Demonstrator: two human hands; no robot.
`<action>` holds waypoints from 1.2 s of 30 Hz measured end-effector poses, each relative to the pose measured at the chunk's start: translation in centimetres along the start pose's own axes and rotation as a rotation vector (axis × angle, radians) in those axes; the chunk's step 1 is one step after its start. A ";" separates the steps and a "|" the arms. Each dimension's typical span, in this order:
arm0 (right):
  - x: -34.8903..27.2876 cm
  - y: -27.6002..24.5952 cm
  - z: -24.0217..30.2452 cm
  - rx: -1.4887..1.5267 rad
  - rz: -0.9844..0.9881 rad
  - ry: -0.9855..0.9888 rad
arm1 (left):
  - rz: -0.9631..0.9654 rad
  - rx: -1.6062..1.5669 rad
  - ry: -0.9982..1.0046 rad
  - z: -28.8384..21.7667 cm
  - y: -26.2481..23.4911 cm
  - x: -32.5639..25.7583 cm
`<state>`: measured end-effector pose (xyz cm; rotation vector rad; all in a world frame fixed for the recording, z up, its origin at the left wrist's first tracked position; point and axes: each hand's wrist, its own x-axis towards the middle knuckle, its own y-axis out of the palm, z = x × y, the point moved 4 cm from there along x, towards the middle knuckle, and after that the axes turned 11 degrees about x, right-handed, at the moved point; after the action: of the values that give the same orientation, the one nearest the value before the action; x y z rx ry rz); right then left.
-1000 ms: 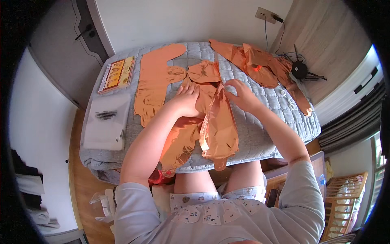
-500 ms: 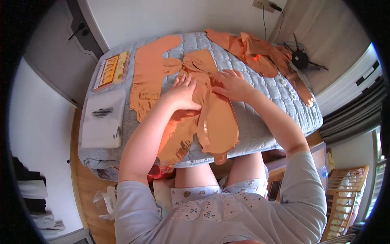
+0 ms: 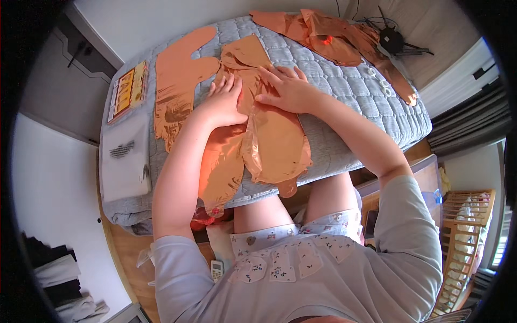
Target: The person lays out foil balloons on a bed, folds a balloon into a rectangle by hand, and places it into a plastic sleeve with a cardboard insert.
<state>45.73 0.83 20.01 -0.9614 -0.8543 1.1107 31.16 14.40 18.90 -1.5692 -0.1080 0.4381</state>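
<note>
A flat, copper-coloured foil balloon [image 3: 280,142] lies creased on the bed in front of me. On its left side my left hand [image 3: 223,101] rests palm down, fingers stretched out. My right hand [image 3: 288,90] presses on its upper right part, thumb apart from the fingers. Close to my left hand, another flat copper foil balloon [image 3: 175,75] stretches along the bed. More crumpled copper foil [image 3: 307,37] lies toward the far right edge, with a small red spot on it.
The bed has a grey quilted cover [image 3: 336,126]. At its left are a colourful flat package [image 3: 128,91] and a whitish plastic bag [image 3: 126,172]. White rings [image 3: 385,85] and a black router-like device [image 3: 395,40] are at the far right. A remote control [image 3: 216,269] lies beside my leg.
The view has shifted, so the bed sits higher and further left in it. Both hands stay pressed on the middle foil balloon, with little visible change. The remote control has come into sight.
</note>
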 end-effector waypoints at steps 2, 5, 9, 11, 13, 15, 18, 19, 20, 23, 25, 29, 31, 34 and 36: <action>-0.2 0.5 0.0 -0.003 0.005 0.029 | -0.014 -0.012 0.006 -0.1 0.1 0.1; -0.4 1.1 -0.1 -0.041 -0.063 0.014 | -0.021 -0.014 -0.019 -0.2 -0.2 0.1; -0.4 1.0 0.0 -0.037 -0.094 0.020 | -0.009 0.045 -0.041 -0.3 -0.8 -0.1; -0.4 1.0 0.1 -0.032 -0.112 0.013 | -0.018 0.074 -0.058 0.0 -0.8 0.0; -0.6 1.1 0.0 -0.013 -0.115 0.018 | -0.049 -0.022 -0.024 0.3 -0.7 0.2; -0.6 0.9 0.0 -0.011 -0.121 0.013 | -0.063 -0.150 -0.018 1.0 -0.6 0.4; -0.9 1.0 -0.5 -0.010 -0.125 0.015 | -0.134 -0.226 -0.006 1.7 -2.5 0.0; -0.7 1.3 -0.2 -0.007 -0.111 0.016 | -0.202 -0.447 0.061 3.0 -2.1 0.2; -0.7 1.3 -0.1 -0.007 -0.100 0.024 | -0.270 -0.667 0.139 3.5 -2.6 0.5; -0.9 1.3 -0.1 -0.011 -0.101 0.029 | -0.479 -0.220 0.065 2.7 -4.0 3.0; -0.8 1.3 0.0 -0.010 -0.104 0.021 | -0.559 -0.248 0.127 1.3 -4.4 5.7; -0.8 1.2 -0.1 -0.022 -0.084 0.048 | -0.615 -0.290 0.221 -0.6 -5.1 9.6; -0.8 1.1 -0.1 -0.014 -0.088 0.043 | -0.585 -0.259 0.211 -0.8 -5.0 10.6; -0.7 1.1 0.0 -0.007 -0.087 0.033 | -0.541 -0.228 0.191 -0.5 -4.9 11.6; -0.6 1.2 0.1 -0.006 -0.085 0.024 | -0.530 -0.225 0.179 -0.1 -5.0 12.2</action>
<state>45.10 0.44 18.85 -0.9332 -0.8721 1.0222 43.40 18.70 21.28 -1.7147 -0.4357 -0.1352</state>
